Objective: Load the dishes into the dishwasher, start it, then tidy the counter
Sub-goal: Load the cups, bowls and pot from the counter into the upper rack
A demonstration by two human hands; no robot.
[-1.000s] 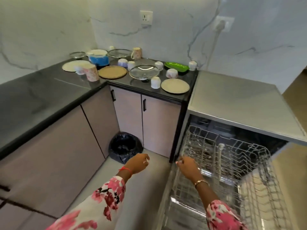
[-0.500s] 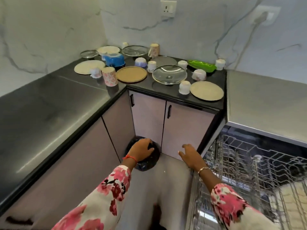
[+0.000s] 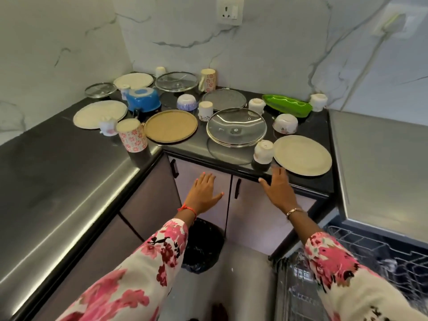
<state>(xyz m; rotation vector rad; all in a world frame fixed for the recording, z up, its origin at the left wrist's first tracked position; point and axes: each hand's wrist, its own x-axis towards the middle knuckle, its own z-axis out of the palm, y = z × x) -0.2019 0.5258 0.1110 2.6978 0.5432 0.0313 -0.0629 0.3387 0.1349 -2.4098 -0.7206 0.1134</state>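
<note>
**Two flat hands by the counter edge**

Two pink flowery sleeves [image 3: 143,269] come up from the bottom. Low on the right is the wire dishwasher rack [image 3: 382,258], pulled out under the dishwasher's grey top [image 3: 382,170]. A black bin bag [image 3: 201,246] sits on the floor between the arms, by the cupboard doors [image 3: 254,218].

The left hand [image 3: 203,193] is flat in front of a cupboard door. Its fingers [image 3: 206,180] are straight and close together, the thumb sticks out, and it holds nothing. The right hand [image 3: 279,188] is flat too, fingers straight and a little apart, thumb out to the side. Its fingertips [image 3: 280,172] are at the front edge of the black counter [image 3: 69,170]; I cannot tell if they touch it. It holds nothing.

The dishes sit on the counter, in the corner. Just past the right fingertips stands a small white cup [image 3: 264,151], upside down, just beside a beige plate [image 3: 302,158]. Behind them lie a big glass lid [image 3: 236,127] and an upside-down white bowl [image 3: 285,123]. To the left are a brown plate [image 3: 171,126], an upside-down flowery mug [image 3: 133,135] at the counter's corner, and a pale plate [image 3: 100,113]. Farther back are a blue pot [image 3: 143,99], upside down, a green tray [image 3: 287,105], more little cups [image 3: 256,105], two more glass lids [image 3: 177,81] and a tall flowery mug [image 3: 208,80]. A wall socket [image 3: 230,10] is high on the marble wall.
</note>
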